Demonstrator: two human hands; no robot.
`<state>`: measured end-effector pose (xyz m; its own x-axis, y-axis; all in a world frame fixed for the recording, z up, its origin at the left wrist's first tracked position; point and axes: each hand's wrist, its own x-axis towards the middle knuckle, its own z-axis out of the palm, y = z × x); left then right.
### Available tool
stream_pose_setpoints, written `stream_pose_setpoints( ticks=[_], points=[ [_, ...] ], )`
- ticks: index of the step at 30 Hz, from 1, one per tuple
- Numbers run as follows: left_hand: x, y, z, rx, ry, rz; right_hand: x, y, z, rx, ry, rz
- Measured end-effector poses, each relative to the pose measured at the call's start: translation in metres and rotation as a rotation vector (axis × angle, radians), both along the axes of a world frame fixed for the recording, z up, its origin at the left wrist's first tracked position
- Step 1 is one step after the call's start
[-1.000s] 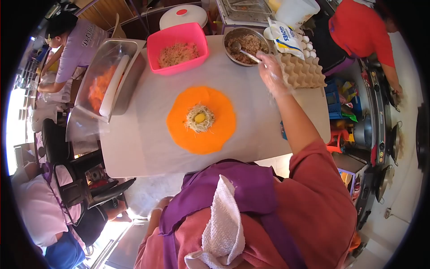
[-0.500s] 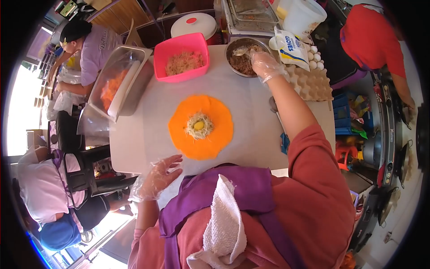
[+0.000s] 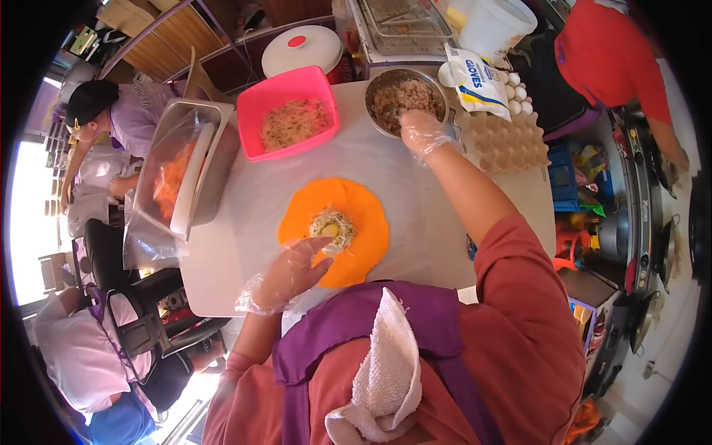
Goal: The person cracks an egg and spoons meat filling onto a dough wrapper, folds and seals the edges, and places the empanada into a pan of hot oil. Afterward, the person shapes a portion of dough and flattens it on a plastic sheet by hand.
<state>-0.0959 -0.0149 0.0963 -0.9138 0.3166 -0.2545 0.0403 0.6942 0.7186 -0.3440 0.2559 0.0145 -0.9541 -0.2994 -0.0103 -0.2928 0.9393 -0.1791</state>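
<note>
A flat round orange dough sheet (image 3: 363, 215) lies on the table, with a small heap of pale shredded filling (image 3: 343, 236) and an egg yolk (image 3: 329, 232) at its middle. My left hand (image 3: 295, 268), in a clear plastic glove, reaches over the sheet's lower left edge with fingers apart, close to the filling. At the top, my gloved right hand (image 3: 424, 132) is at the near rim of a metal bowl (image 3: 368, 111) of cooked ground meat (image 3: 400, 98). Its fingers are curled down at the meat; what they hold is hidden.
A pink tub (image 3: 252, 144) of shredded filling stands at the back left. Beside it is a metal pan (image 3: 222, 141) with bagged orange food. An egg tray (image 3: 512, 141), eggs (image 3: 517, 95) and a glove packet (image 3: 476, 81) sit right of the bowl. Other people are at both sides.
My left hand has moved right and up from the table's near edge onto the dough sheet. My right hand has shifted nearer the bowl's near side; the spoon seen there no longer shows.
</note>
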Motion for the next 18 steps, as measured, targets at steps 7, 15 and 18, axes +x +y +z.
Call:
stream_pose_setpoints(
  ticks=[7,15,18],
  points=[
    [0.001,-0.007,-0.018,0.014,-0.059,-0.002,-0.003,0.006,0.046,0.09,-0.172,-0.104],
    [0.011,-0.014,-0.022,-0.012,-0.086,0.013,0.014,0.049,0.046,-0.216,-0.028,-0.117],
    [0.016,-0.018,-0.029,-0.008,-0.053,0.029,0.048,0.065,0.085,-0.162,-0.217,-0.184]
  ],
)
